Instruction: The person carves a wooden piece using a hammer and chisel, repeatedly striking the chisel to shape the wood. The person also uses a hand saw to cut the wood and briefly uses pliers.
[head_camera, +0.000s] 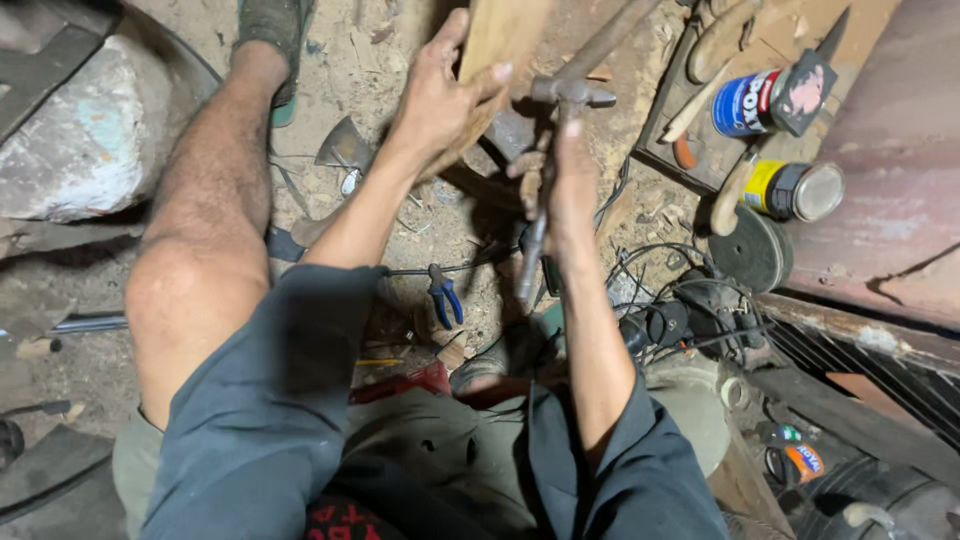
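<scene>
Left hand (435, 95) gripping plank (500, 40) (top cropped), right hand (570, 180) clutching hammer (570, 92)

A wooden plank (497, 55), pale brown with a plain sawn face, stands tilted at the far middle of the scene, its upper part running out past the top edge. The left hand (435, 100) wraps round its left edge, thumb across the near face, fingers (452, 30) stretched up along the wood. Just right of it sits a hammer (570, 92) with a dull grey metal head, its wooden handle running up and to the right. Below the head a long dark metal shaft (533, 250) points down towards the near side, gripped by the right hand (570, 185), whose fist is closed round it.
</scene>
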